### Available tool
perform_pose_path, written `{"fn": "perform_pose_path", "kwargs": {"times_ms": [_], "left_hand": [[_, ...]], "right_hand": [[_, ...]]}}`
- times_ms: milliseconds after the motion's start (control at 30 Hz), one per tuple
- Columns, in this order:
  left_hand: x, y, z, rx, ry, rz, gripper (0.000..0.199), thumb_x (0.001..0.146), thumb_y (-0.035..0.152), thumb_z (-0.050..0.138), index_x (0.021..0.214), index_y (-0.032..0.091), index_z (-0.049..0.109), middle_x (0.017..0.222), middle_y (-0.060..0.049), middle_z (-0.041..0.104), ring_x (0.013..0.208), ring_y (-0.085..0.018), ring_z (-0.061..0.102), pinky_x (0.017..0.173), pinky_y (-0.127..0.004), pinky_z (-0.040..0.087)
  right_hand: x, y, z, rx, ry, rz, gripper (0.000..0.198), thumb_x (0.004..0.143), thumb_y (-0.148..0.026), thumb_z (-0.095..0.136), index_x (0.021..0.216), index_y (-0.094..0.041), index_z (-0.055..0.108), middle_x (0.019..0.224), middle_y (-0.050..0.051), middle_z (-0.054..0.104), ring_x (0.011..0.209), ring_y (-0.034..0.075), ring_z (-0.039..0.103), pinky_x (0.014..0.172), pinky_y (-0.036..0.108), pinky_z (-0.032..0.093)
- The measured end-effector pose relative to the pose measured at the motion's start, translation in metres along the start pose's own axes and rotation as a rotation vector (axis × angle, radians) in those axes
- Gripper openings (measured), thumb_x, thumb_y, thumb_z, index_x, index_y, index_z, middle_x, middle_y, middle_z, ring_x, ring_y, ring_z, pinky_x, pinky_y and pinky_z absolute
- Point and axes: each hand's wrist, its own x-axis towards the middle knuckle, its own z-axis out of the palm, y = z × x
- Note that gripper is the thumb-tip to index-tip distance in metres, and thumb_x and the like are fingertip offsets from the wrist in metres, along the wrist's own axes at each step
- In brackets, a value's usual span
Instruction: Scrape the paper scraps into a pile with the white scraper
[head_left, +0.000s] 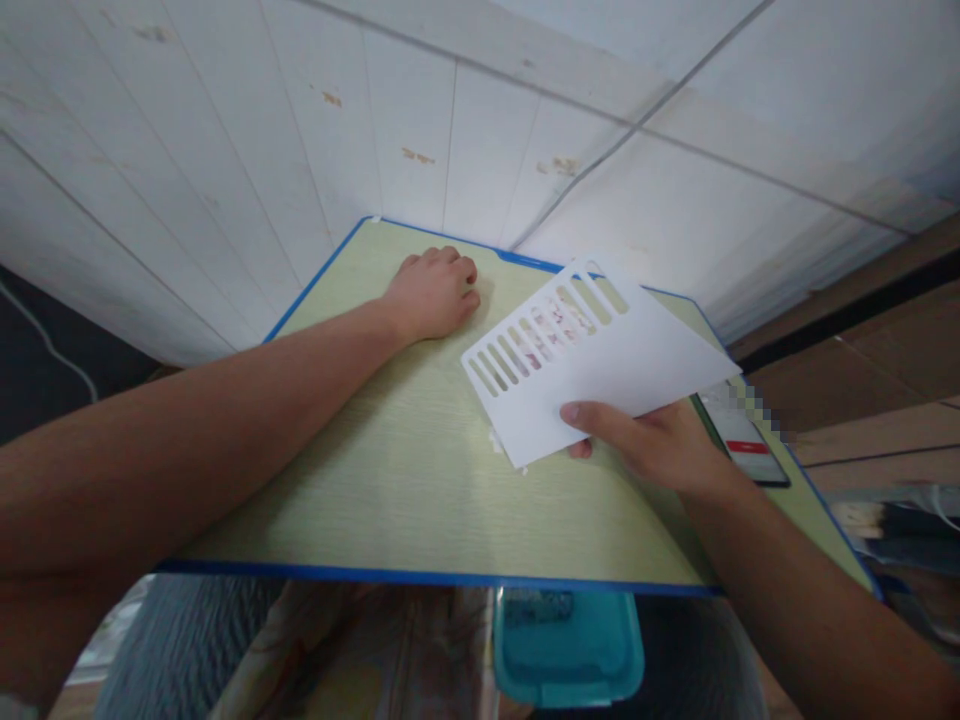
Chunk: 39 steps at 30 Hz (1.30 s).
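Two hands show: my right hand pinches a white slotted card above the tabletop, and my left hand rests there, fingers curled, holding nothing.

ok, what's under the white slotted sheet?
Through the slots of the white slotted paper sheet, pinkish bits show. The green wood-grain desk lies below; the right hand pinches its near edge. The rest is covered.

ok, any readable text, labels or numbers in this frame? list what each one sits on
None can be read.
phone: screen shows a red bar, its text too small and partly pixelated.
white slotted card in the right hand: no print visible.
teal box: label blurred.
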Motion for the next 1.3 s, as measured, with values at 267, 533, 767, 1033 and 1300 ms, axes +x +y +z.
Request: {"fn": "perform_pose_path", "kwargs": {"times_ms": [267, 533, 767, 1033, 1300], "left_hand": [[-0.001, 0.005, -0.005, -0.05, -0.042, -0.016, 0.046, 0.118, 0.038, 0.057, 0.153, 0.026, 0.084, 0.164, -0.018, 0.078, 0.159, -0.042, 0.067, 0.136, -0.057, 0.052], [0.001, 0.001, -0.003, -0.07, -0.038, 0.004, 0.048, 0.117, 0.039, 0.06, 0.156, 0.025, 0.085, 0.164, -0.018, 0.079, 0.16, -0.044, 0.066, 0.137, -0.061, 0.052], [0.0, 0.003, -0.006, -0.102, -0.04, 0.005, 0.046, 0.119, 0.04, 0.06, 0.153, 0.023, 0.085, 0.165, -0.02, 0.078, 0.162, -0.045, 0.066, 0.14, -0.063, 0.051], [0.001, 0.008, -0.005, -0.077, -0.058, -0.048, 0.042, 0.117, 0.038, 0.064, 0.152, 0.026, 0.084, 0.167, -0.017, 0.075, 0.163, -0.044, 0.065, 0.14, -0.059, 0.048], [0.0, 0.003, -0.005, -0.075, -0.032, 0.014, 0.041, 0.118, 0.037, 0.061, 0.149, 0.022, 0.084, 0.163, -0.02, 0.078, 0.16, -0.043, 0.068, 0.136, -0.057, 0.053]], "right_hand": [[-0.009, -0.02, 0.019, 0.085, -0.183, 0.058, 0.045, 0.105, -0.06, 0.102, 0.079, -0.028, 0.084, 0.069, 0.005, 0.083, 0.061, 0.025, 0.082, 0.059, 0.036, 0.072], [-0.01, -0.017, 0.02, 0.072, -0.079, 0.07, 0.053, 0.102, -0.063, 0.103, 0.069, -0.03, 0.079, 0.065, 0.006, 0.08, 0.059, 0.027, 0.08, 0.056, 0.039, 0.071], [-0.012, -0.017, 0.021, 0.009, -0.132, 0.038, 0.052, 0.107, -0.061, 0.101, 0.071, -0.029, 0.081, 0.07, 0.006, 0.084, 0.063, 0.027, 0.081, 0.061, 0.039, 0.071], [-0.013, -0.018, 0.023, 0.034, -0.145, 0.066, 0.048, 0.107, -0.059, 0.099, 0.072, -0.03, 0.081, 0.073, 0.006, 0.087, 0.065, 0.027, 0.083, 0.062, 0.038, 0.072], [-0.014, -0.013, 0.019, 0.014, -0.136, 0.06, 0.052, 0.105, -0.06, 0.1, 0.068, -0.029, 0.082, 0.068, 0.006, 0.083, 0.064, 0.027, 0.081, 0.06, 0.039, 0.072]]}}
